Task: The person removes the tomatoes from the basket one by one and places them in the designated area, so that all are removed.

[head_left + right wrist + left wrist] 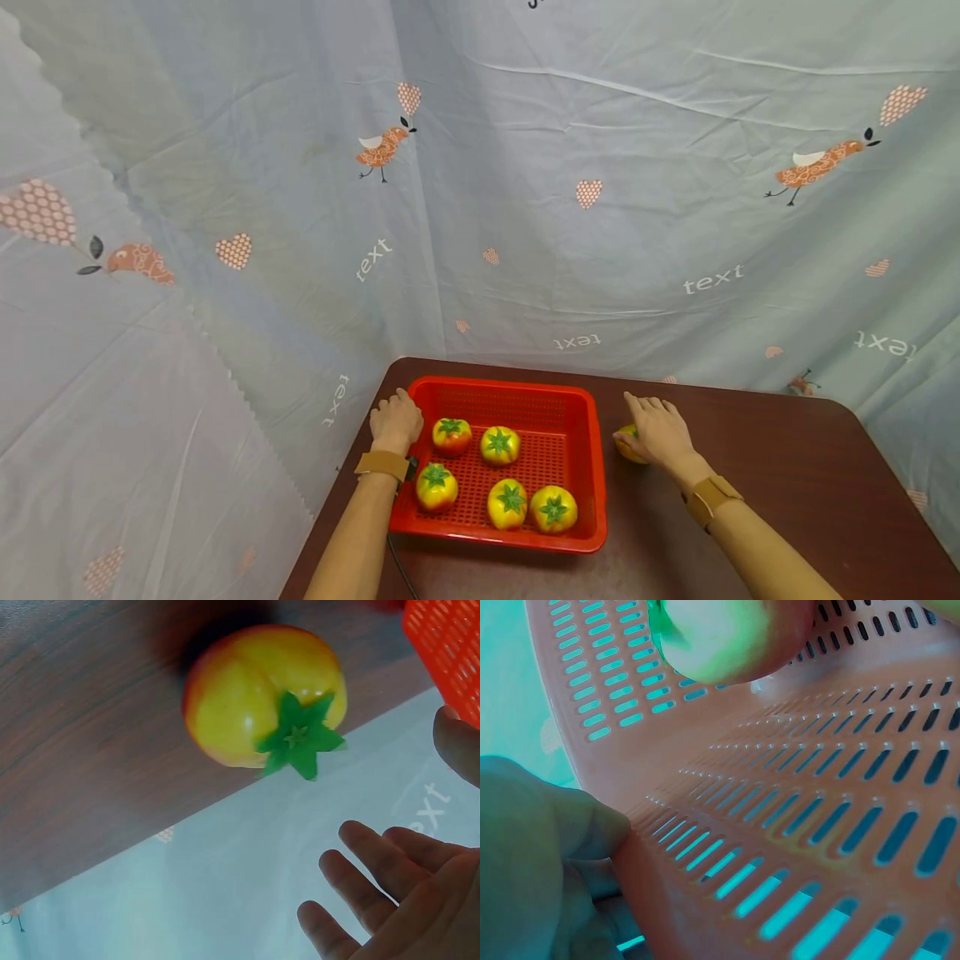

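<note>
A red plastic basket [588, 467] stands on the table, with several yellow-and-red fruits [553, 509] inside; their green star-shaped tops look like a tomato's or a persimmon's. My left hand [396, 419] grips the basket's left rim. In the left wrist view, the thumb of that hand [532, 862] lies over the rim and the other fingers are outside the wall. To the right of the basket, one more such fruit [262, 697] lies on the table. My right hand [662, 429] is over it in the head view, partly hiding it; the right wrist view shows the fingers spread apart from it.
The dark brown table [787, 475] has its back edge against a pale curtain [525, 275] printed with birds and hearts. Another stretch of curtain hangs along the left side. A thin black cable [401, 567] runs below the left wrist, in front of the basket.
</note>
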A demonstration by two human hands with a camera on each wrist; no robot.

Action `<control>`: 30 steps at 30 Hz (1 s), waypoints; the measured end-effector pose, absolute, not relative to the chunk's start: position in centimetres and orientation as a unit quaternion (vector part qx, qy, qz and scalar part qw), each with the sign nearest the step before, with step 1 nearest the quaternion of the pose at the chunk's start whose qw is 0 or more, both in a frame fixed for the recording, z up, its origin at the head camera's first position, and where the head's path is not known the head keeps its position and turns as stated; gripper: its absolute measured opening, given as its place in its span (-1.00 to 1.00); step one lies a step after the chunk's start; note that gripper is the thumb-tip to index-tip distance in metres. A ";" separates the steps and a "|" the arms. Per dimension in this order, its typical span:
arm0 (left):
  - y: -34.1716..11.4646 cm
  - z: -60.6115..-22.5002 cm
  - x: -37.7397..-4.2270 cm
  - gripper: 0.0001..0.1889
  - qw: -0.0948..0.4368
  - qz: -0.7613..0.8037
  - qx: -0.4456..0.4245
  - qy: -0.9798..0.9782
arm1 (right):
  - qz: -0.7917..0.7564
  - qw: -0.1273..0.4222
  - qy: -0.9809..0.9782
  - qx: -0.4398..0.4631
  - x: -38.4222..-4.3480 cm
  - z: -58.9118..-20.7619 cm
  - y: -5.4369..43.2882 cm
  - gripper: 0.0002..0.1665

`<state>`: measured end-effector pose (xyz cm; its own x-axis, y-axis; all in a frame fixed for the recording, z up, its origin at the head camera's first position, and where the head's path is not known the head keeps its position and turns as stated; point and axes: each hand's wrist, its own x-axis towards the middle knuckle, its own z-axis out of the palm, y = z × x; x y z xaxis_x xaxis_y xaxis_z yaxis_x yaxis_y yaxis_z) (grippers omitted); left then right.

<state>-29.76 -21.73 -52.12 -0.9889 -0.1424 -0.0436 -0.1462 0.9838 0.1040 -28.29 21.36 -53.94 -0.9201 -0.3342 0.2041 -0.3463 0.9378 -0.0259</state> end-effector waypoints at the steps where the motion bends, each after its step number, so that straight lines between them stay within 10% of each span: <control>1: -21.7 -52.1 -29.8 -0.37 0.017 0.052 -0.071 0.996 | 0.033 0.101 -0.979 0.175 -28.3 -53.8 21.3 -0.10; 30: -21.8 -52.4 -29.8 -0.36 0.013 0.058 -0.071 0.996 | 0.074 0.128 -0.966 0.213 -27.5 -51.4 18.3 -0.12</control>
<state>-29.77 -21.85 -52.37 -0.9895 -0.1403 -0.0350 -0.1434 0.9832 0.1129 -27.50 18.31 -51.40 -0.8761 -0.3931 0.2791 -0.4310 0.8981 -0.0879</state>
